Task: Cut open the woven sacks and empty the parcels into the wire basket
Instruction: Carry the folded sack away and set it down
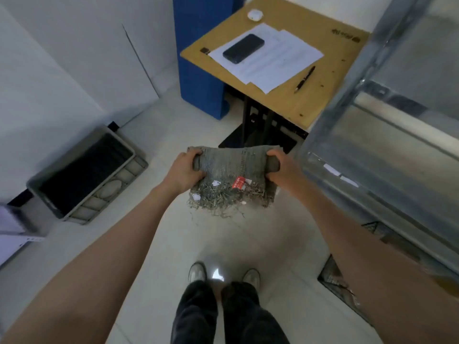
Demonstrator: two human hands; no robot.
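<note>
Arms (99,269) are stretching over the floor (211,244): left hand (185,170) and right hand (283,167) are gripping the rolled sack (231,167) by its ends, fingers curled tight, beside the basket (330,125). It's looking soft, light and frayed, so holding the ends suits.

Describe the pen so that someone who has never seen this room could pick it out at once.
Look at the brown-topped table beside the blue column. White papers lie on it with a dark phone on top. The pen lies on bare board just off the papers' right edge: the only thin, dark stick there.
</note>
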